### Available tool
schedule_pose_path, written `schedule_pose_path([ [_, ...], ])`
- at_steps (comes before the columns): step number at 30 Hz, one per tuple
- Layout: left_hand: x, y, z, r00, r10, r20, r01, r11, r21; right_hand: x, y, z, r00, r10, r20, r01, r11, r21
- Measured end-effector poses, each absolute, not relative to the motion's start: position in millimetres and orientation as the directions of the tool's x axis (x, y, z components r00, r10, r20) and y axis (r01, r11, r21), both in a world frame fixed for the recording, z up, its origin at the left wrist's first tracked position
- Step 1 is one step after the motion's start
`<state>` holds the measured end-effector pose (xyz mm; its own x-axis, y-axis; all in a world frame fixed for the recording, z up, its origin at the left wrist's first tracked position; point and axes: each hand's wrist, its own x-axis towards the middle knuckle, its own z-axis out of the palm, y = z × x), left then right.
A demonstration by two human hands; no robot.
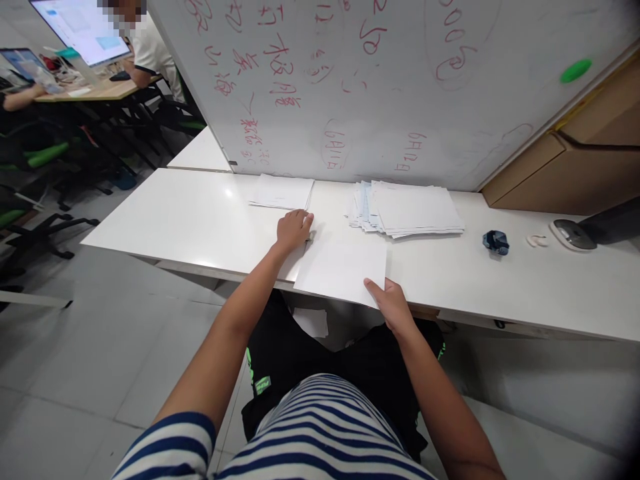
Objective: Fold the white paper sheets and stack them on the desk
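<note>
A single white sheet (343,270) lies at the front edge of the white table (190,217), its near corner hanging over the edge. My right hand (390,303) pinches the sheet's near right corner, thumb on top. My left hand (294,229) rests with curled fingers at the sheet's far left corner, touching it; I cannot make out anything inside the fingers. Behind my left hand lies a small pile of white papers (283,191). A thicker, fanned stack of papers (413,210) sits behind and to the right of the sheet.
A whiteboard (380,80) with red writing stands along the table's back. A dark blue crumpled object (496,242), a small white piece (537,240) and a grey mouse (573,233) lie at the right. Another person (150,50) sits at a far left desk with monitors and chairs.
</note>
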<state>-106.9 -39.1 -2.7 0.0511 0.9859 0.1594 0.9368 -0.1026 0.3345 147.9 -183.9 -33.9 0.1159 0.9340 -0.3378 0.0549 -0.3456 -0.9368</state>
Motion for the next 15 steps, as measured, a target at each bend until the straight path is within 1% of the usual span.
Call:
schedule_pose_path([
  [7,-106.7,-39.5,-1.7,0.05,0.986,0.158,0.943,-0.099,0.319,147.1,-184.0,-33.4,0.122,0.936,-0.33,0.063,-0.339,-0.939],
  [15,-106.4,-38.3,-6.4,0.044,0.983,0.179,0.934,-0.104,0.342,146.8,-183.9,-34.9,0.125,0.933,-0.338,0.068,-0.348,-0.935],
])
